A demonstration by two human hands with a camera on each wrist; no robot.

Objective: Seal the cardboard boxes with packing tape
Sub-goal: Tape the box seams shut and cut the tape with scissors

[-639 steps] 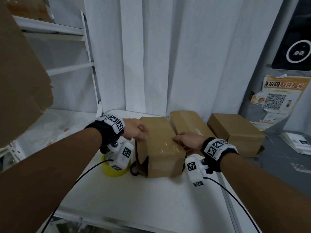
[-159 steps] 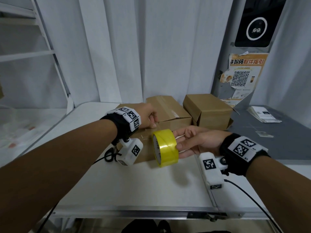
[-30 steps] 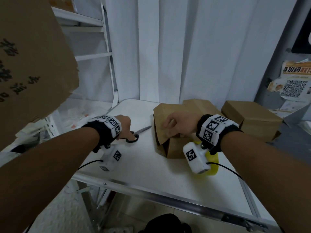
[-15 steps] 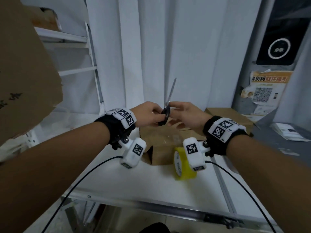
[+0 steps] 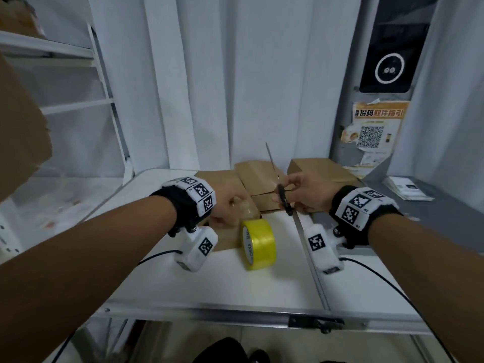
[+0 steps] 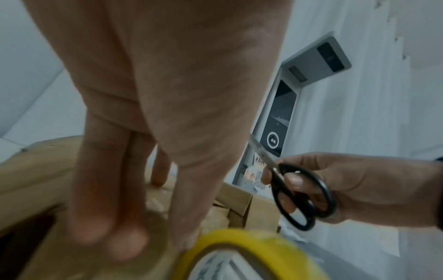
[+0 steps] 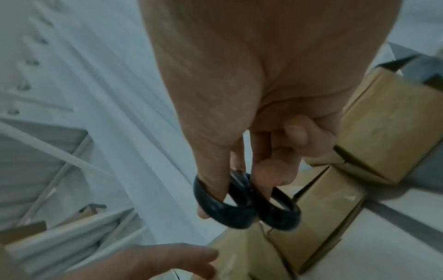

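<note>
White curtains hang behind a white folding table [image 5: 199,284], with metal shelving at the far left and a grey panel carrying a QR notice at the far right. On the table I see three cardboard boxes in a row along the far side: the left box [image 5: 222,183] nearest me, the middle box [image 5: 258,174] touching it, and the right box [image 5: 318,167] just beyond my right hand. The yellow tape roll [image 5: 258,243] stands on its edge just in front of the left box.

My right hand [image 5: 305,193] has thumb and fingers threaded through the black loops of the scissors [image 5: 284,200], blades together and pointing up and away. My left hand [image 5: 225,208] reaches down with fingers nearly straight, holding nothing; in the left wrist view its fingertips [image 6: 124,244] lie at the near top edge of the left box, just beside the roll (whether they press the cardboard or the tape's loose end I cannot tell).

I judge the boxes light and fairly stiff, but their flaps spring up, so I would press flat on the flap seam rather than grip the sides. The roll should be light and rigid, best held through the core; its film is thin, clingy and quick to fold onto itself, so keep it taut while cutting
</note>
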